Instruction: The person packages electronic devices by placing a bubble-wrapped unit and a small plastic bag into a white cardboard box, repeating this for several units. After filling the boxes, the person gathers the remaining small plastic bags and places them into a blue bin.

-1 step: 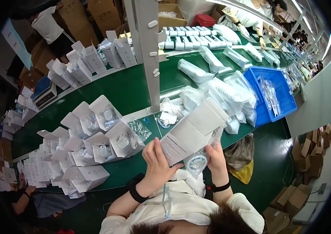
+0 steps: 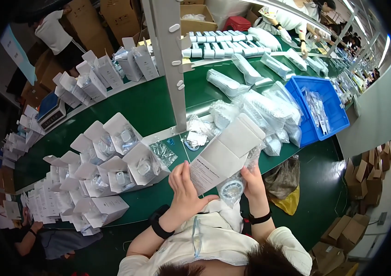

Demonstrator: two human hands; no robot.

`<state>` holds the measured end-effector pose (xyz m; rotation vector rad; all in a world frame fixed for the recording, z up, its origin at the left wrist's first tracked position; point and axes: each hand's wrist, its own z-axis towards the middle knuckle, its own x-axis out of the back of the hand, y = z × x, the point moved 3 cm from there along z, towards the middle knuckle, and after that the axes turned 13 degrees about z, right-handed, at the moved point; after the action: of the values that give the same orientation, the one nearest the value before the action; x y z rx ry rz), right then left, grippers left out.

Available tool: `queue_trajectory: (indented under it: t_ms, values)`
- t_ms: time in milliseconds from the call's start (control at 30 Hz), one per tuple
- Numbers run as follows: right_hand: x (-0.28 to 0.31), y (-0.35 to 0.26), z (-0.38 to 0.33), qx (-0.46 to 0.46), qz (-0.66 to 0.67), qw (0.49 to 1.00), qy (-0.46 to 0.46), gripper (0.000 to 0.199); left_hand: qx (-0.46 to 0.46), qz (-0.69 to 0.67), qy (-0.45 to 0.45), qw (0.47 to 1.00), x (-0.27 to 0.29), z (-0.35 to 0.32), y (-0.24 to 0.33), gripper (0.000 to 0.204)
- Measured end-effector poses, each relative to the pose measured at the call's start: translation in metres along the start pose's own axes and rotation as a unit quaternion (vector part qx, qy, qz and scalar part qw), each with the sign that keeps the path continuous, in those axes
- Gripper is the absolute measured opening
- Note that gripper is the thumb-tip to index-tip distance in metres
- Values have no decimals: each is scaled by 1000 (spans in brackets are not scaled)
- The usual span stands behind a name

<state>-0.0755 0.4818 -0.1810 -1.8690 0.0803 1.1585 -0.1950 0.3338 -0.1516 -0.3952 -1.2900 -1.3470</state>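
Your left hand [image 2: 185, 195] holds the box [image 2: 223, 158], your right hand [image 2: 254, 186] the bag [image 2: 231, 190] (packing, apparently), by the tabletop's [image 2: 147, 201] near edge; inserting needs alignment.

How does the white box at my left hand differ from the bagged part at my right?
The white box is opaque with flat faces; the bagged part sits in crumpled clear plastic, a round shape showing through. The box looks larger in view than the bagged part. Both are held up close together, in front of the wearer.
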Motion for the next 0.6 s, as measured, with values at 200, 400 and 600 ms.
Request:
queue_trajectory:
  t_ms: [200, 400, 600]
  values:
    - [16, 9, 7, 4, -85, 996, -15, 92, -78, -186, -51, 978, -26, 0, -30, 91]
    - [16, 7, 15, 23, -212, 975, -62, 93, -46, -243, -77, 966, -36, 6, -44, 69]
    - [3, -18, 30, 118, -13, 993, -5, 88, 0, -79, -51, 996, -59, -1, -66, 73]
